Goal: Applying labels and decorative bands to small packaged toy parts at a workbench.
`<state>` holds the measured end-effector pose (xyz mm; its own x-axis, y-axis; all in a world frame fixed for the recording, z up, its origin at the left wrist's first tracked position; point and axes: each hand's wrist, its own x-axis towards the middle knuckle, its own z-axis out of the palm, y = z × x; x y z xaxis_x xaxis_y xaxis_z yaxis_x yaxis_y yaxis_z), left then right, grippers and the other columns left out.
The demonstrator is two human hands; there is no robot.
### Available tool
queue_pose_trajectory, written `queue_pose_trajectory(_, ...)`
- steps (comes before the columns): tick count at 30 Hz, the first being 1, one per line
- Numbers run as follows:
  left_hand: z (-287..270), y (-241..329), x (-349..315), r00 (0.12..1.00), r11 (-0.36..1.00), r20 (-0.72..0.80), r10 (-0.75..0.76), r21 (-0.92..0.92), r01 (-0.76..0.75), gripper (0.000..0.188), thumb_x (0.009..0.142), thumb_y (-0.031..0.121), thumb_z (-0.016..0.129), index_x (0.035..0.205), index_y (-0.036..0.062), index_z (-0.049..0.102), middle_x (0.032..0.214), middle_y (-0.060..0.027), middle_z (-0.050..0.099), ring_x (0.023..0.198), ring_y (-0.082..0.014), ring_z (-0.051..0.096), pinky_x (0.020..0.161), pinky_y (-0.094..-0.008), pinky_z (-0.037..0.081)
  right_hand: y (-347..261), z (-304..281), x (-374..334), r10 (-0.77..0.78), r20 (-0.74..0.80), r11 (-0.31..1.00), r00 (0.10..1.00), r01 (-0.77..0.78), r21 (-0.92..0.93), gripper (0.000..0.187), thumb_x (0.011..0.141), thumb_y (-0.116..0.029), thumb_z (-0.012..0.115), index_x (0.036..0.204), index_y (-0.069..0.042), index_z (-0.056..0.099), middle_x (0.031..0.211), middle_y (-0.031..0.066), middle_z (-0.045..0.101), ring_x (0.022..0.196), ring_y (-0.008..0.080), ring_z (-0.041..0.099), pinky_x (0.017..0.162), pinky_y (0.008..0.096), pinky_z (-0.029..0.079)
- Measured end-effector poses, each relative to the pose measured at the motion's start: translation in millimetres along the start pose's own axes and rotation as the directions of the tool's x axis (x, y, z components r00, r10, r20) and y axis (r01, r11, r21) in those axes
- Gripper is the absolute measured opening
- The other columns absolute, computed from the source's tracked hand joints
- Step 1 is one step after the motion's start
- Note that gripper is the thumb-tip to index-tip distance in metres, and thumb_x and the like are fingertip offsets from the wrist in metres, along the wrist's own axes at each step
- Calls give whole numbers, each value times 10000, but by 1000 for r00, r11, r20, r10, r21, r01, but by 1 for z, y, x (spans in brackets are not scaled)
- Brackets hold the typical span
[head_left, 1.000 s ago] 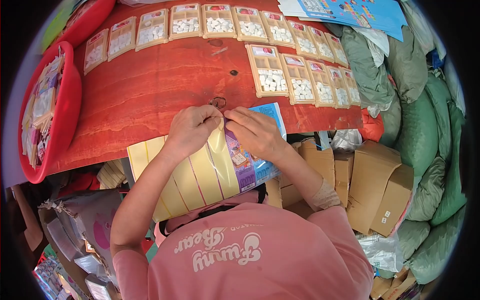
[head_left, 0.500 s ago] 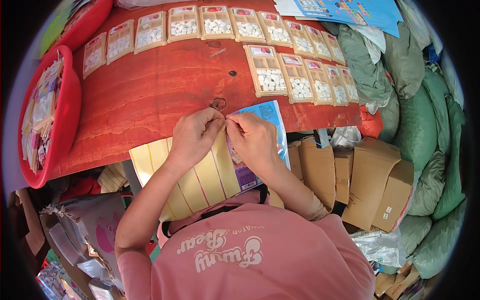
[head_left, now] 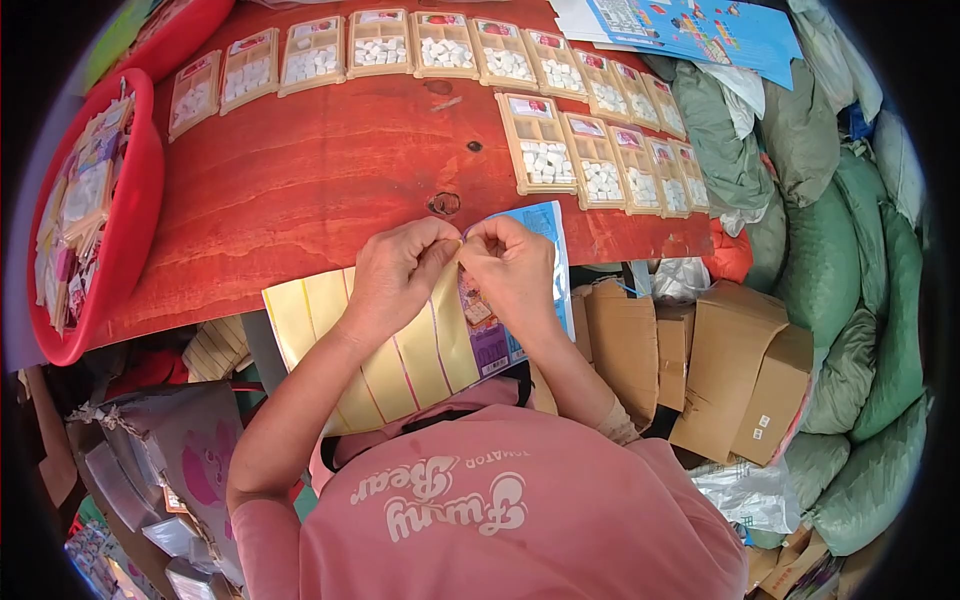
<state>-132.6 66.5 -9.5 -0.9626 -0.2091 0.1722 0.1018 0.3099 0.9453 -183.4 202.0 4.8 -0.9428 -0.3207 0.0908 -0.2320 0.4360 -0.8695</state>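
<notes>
A large printed sheet (head_left: 405,372) lies across my lap and the table's front edge. Most of it shows pale yellow bands split by thin coloured lines; its right part is purple and blue with small pictures. Both hands meet over the far edge of this sheet, fingertips almost touching. With thumb and forefinger, my left hand (head_left: 398,275) pinches at that edge, its other fingers curled in. My right hand (head_left: 512,272) pinches just beside it, over the border between yellow and purple. Whatever bit lies right between the fingertips is too small to make out.
Several tan compartment trays (head_left: 546,160) with white cubes stand in two rows on the red wooden table (head_left: 300,190). A red basin (head_left: 150,200) of packets is at the left. Cardboard boxes (head_left: 725,360) and green sacks (head_left: 835,240) crowd the right; blue printed sheets (head_left: 690,35) lie far right.
The view has shifted slightly. Both hands keep their pinch at the sheet's far edge, with only a small shift of the fingers.
</notes>
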Motion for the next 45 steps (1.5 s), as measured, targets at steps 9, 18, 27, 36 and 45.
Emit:
queue_pose_trajectory(9, -4, -1, 4, 993, 996, 79, -88, -26, 90, 86, 852, 114, 605, 869, 30, 618, 692, -101, 603, 585, -185, 572, 560, -301, 439, -1, -12, -7, 274, 149, 881, 950, -310, 358, 85, 831, -54, 604, 832, 22, 644, 663, 40, 631, 580, 79, 612, 529, 188, 488)
queue_pose_trajectory(18, -1, 0, 3, 997, 1000, 74, 21, 2, -21, 71, 858, 87, 588, 902, 46, 627, 727, -97, 605, 613, -204, 582, 581, -298, 451, -4, -16, -2, 143, 158, 968, 977, -172, 182, 121, 851, -64, 608, 892, 42, 650, 727, 67, 652, 619, 90, 632, 566, 203, 526)
queue_pose_trajectory(27, 1, 0, 3, 990, 994, 140, 8, -107, 7, 61, 869, 64, 570, 892, 40, 621, 697, -82, 577, 605, -147, 549, 578, -271, 436, -1, -20, 5, 275, 228, 888, 934, -338, 312, 65, 814, -44, 592, 805, 16, 615, 685, 56, 627, 536, 86, 599, 474, 189, 475)
queue_pose_trajectory(36, -18, 12, 16, 941, 956, 199, -275, -51, 290, 235, 810, 241, 640, 821, 7, 663, 634, -88, 615, 569, -128, 566, 561, -285, 444, 19, -46, -10, 243, 350, 760, 905, -402, 510, 93, 833, -55, 550, 815, 25, 594, 754, 95, 633, 610, 117, 601, 523, 226, 474)
queue_pose_trajectory(45, -16, 15, 19, 929, 974, 294, -227, 95, 207, 260, 786, 304, 697, 815, 46, 682, 638, -129, 620, 561, -223, 599, 553, -341, 445, 10, -52, 25, -649, 187, 734, 737, 672, -100, 196, 766, -33, 655, 962, -38, 658, 1123, 132, 589, 983, 289, 573, 812, 355, 465)
